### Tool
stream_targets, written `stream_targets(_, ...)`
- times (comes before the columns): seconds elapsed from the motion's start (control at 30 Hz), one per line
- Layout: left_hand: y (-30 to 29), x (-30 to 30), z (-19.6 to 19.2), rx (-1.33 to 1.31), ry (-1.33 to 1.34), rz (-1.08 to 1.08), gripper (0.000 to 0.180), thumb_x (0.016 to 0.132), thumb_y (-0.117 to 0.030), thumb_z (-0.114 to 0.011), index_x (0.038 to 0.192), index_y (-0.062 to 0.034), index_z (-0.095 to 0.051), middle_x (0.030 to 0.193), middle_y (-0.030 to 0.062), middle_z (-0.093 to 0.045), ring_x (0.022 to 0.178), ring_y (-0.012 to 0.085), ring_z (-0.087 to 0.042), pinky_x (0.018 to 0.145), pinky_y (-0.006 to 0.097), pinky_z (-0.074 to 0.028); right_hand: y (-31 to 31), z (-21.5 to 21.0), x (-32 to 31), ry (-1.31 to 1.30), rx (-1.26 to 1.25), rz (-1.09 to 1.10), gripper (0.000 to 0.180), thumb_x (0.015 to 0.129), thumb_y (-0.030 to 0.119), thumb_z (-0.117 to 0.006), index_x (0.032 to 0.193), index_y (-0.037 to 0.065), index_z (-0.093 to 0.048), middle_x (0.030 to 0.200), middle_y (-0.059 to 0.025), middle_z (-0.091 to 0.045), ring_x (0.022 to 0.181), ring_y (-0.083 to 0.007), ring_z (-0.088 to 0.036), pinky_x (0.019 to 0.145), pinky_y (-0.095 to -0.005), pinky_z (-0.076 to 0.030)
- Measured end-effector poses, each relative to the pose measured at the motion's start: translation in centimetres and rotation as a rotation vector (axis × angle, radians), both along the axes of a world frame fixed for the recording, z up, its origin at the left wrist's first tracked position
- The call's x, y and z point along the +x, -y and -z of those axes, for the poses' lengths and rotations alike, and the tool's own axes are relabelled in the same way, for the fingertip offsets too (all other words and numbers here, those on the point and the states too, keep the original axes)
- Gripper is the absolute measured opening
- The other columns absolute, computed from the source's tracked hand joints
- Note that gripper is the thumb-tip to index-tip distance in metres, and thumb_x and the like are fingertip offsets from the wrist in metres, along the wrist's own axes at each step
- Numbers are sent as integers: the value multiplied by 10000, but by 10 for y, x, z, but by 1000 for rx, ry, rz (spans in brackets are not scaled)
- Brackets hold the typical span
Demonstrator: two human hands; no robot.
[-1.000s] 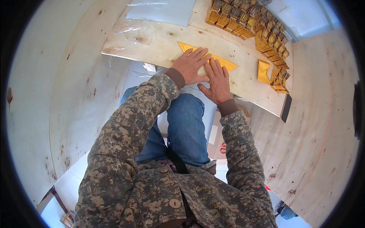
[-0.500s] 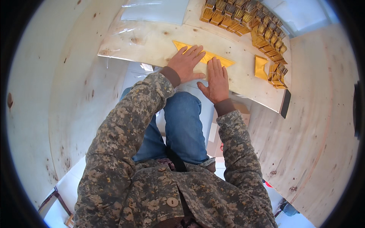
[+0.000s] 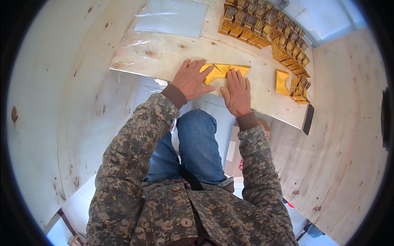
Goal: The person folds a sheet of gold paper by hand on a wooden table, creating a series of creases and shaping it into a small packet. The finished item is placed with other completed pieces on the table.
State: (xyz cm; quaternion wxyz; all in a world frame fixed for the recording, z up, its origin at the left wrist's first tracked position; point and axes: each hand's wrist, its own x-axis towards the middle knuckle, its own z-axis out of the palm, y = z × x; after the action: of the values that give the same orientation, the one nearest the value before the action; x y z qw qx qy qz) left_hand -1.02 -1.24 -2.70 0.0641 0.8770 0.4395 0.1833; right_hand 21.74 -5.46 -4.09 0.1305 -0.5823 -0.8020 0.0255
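Observation:
A strip of folded yellow paper [image 3: 221, 70] lies on the wooden table near its front edge, its left part folded over at a slant. My left hand [image 3: 189, 81] rests palm down on the left end of the paper, fingers stretched and covering that corner. On the right part, the fingertips of my right hand [image 3: 238, 93] lie flat, its thumb held apart. Both hands are open, and neither grips the paper. Part of the paper is hidden beneath the fingers.
Rows of tied yellow paper bundles [image 3: 250, 24] stand at the back right. Nearer are a folded yellow piece [image 3: 281, 82] and one more bundle [image 3: 298, 91]. A pale sheet [image 3: 170, 18] lies at the back left by clear plastic film. Wooden panels [image 3: 336, 123] rise on both sides.
The paper's left end has been folded over, making the strip shorter. My left hand has shifted left and down. My right hand has moved slightly down, its fingertips now on the paper.

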Motion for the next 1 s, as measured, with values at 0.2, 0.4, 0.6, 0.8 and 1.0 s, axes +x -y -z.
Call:
stream_targets(0.2, 30, -4, -13, -197, 89, -40, 603, 841, -413, -732, 1317, -69, -597, 1319, 172, -549, 1212, 337, -509, 1080, 465, -359, -43, -2, 1, 10, 30, -82, 567, 1032, 438, -445, 1472, 82, -482, 1587, -114, -394, 1487, -330, -305, 1208, -536, -182)
stream_targets(0.4, 35, -8, -14, -236, 71, 119, 538, 837, -318, -727, 1303, -76, -607, 1308, 146, -566, 1200, 312, -529, 1110, 500, -333, -68, -6, 3, 46, 27, -206, 539, 1009, 403, -491, 1446, 87, -507, 1564, -96, -426, 1487, -322, -297, 1206, -523, -203)
stream_targets(0.6, 13, -19, -13, -57, 31, 150, 743, 774, -290, -795, 1440, -127, -509, 1478, 100, -499, 1406, 265, -418, 1207, 522, -228, -68, -5, 2, 72, 39, -212, 575, 968, 438, -558, 1424, 89, -525, 1543, -95, -449, 1478, -324, -310, 1202, -519, -215)
stream_targets(0.8, 3, -17, -5, -83, -66, 234, 884, 689, -319, -863, 1469, -145, -485, 1529, 39, -471, 1461, 240, -360, 1225, 534, -198, -66, -2, 0, 48, 63, -201, 585, 944, 442, -600, 1407, 90, -541, 1532, -92, -458, 1463, -326, -331, 1194, -522, -225)
stream_targets(1.0, 1, -17, 2, -53, -34, 215, 813, 683, -259, -858, 1423, -169, -535, 1489, 17, -509, 1430, 232, -401, 1213, 546, -211, -65, -3, 0, -13, 60, -195, 588, 933, 458, -613, 1387, 89, -557, 1521, -91, -470, 1452, -322, -351, 1187, -532, -231)
